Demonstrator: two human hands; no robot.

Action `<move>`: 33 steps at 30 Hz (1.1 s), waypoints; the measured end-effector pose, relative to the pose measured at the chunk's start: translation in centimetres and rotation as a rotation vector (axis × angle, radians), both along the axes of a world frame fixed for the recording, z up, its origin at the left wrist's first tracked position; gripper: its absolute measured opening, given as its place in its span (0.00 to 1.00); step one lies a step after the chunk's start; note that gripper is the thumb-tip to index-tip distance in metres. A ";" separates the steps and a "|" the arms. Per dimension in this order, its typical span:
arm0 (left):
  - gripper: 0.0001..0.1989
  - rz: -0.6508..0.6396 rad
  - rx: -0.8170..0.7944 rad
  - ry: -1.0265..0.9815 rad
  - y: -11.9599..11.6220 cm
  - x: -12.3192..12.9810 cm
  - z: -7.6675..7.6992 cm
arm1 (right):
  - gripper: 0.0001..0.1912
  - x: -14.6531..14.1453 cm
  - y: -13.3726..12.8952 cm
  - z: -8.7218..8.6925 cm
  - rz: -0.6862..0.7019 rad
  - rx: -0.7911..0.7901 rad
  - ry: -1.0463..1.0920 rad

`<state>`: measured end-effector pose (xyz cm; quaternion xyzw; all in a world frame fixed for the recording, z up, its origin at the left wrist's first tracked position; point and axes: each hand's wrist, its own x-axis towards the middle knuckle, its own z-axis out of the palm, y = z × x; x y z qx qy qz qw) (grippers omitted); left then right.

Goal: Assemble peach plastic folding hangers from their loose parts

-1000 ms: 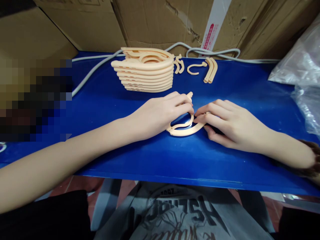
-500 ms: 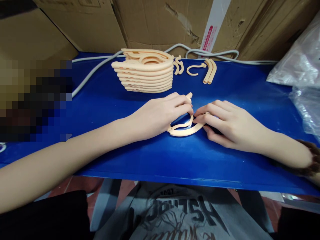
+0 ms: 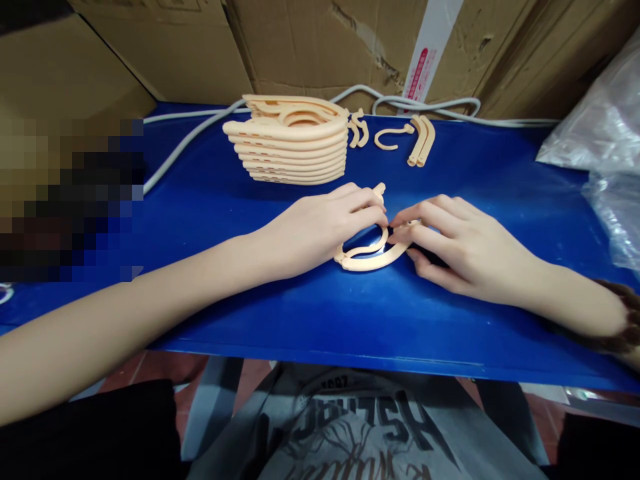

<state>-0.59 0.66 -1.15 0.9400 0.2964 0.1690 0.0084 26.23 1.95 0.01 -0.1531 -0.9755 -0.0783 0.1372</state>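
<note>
A cream plastic folding hanger [image 3: 373,261] lies on the blue tabletop between my hands, its curved arm and thinner inner piece showing. My left hand [image 3: 330,223] is closed over its left part, hiding much of it, while a short end juts out above the fingers. My right hand [image 3: 453,243] has its fingers curled round the right end of the curved arm. The fingertips of both hands nearly meet above the inner piece. What lies under the palms cannot be seen.
Behind my left hand stands a stack of folded cream hangers [image 3: 295,150]. To its right lie small curved pieces [image 3: 359,130], a loose hook [image 3: 387,139] and two curved arms [image 3: 421,141]. A white cable [image 3: 187,137] runs before cardboard boxes [image 3: 320,47]. Clear plastic bags [image 3: 595,113] sit at right.
Both hands hold almost the same place on the hanger. The right hand's upper fingers have risen very slightly.
</note>
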 end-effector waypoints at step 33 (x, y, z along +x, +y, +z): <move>0.20 -0.010 0.061 -0.001 -0.1 0.0 -0.4 | 0.09 0.0 0.2 -0.1 0.022 -0.004 -0.015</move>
